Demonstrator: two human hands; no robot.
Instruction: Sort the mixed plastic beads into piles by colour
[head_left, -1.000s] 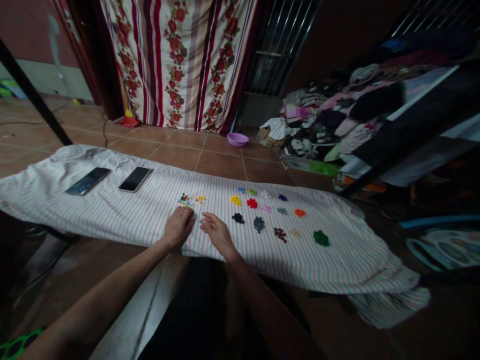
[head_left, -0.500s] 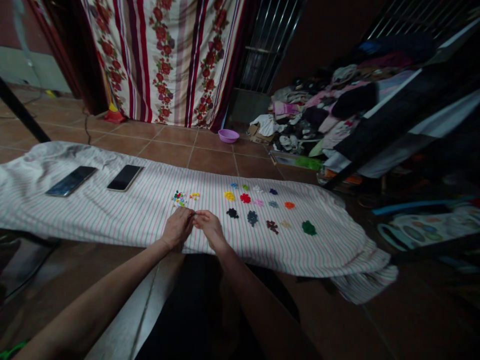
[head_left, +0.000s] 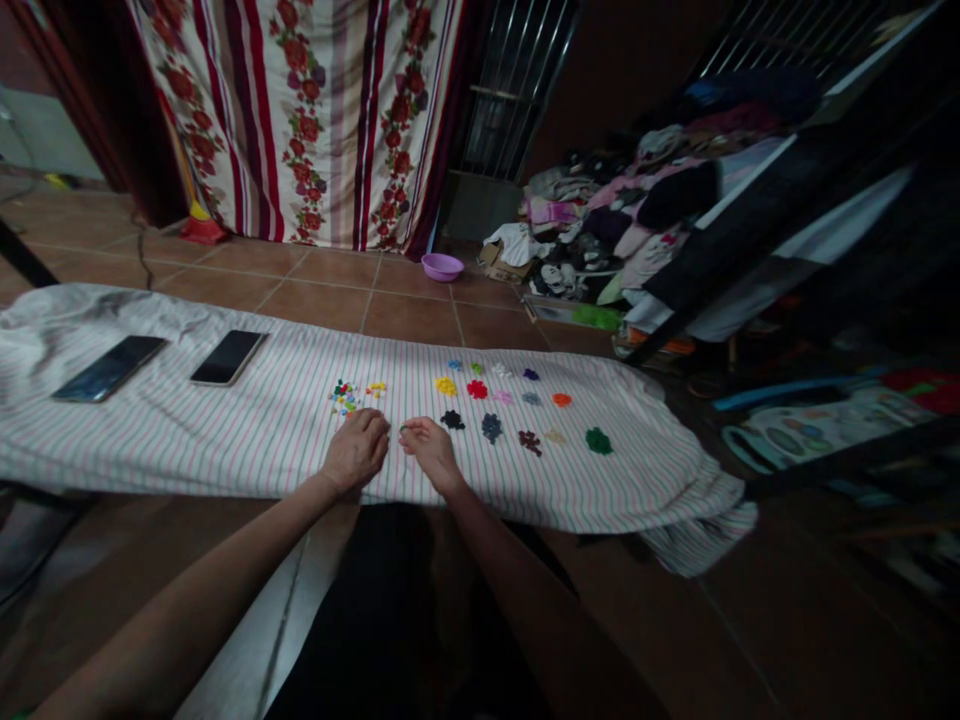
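Observation:
My left hand [head_left: 358, 448], fingers curled and pressed together, is just below a mixed pile of small coloured pieces [head_left: 344, 397]; whatever it may hold is hidden. A small gap to its right, my right hand [head_left: 430, 449] pinches a tiny dark green piece [head_left: 403, 429] between thumb and fingertips. Yellow and orange pieces [head_left: 376, 389] lie near the mixed pile. Sorted by colour to the right are a black pile [head_left: 452, 420], a yellow pile [head_left: 445, 386], a red pile [head_left: 477, 389], a dark grey pile [head_left: 491, 428], a brown pile [head_left: 529, 442] and a dark green pile [head_left: 598, 440].
A striped cloth [head_left: 285, 440] covers the low table. Two phones lie on its left: one dark phone [head_left: 110, 368] and another phone [head_left: 229, 357]. Beyond are a purple basin [head_left: 442, 267], a floral curtain [head_left: 304, 130] and a heap of clothes [head_left: 600, 220].
My hands have moved apart from touching at the fingertips; the green piece shows in my right fingers. The whole view has shifted, so the table sits slightly farther left.

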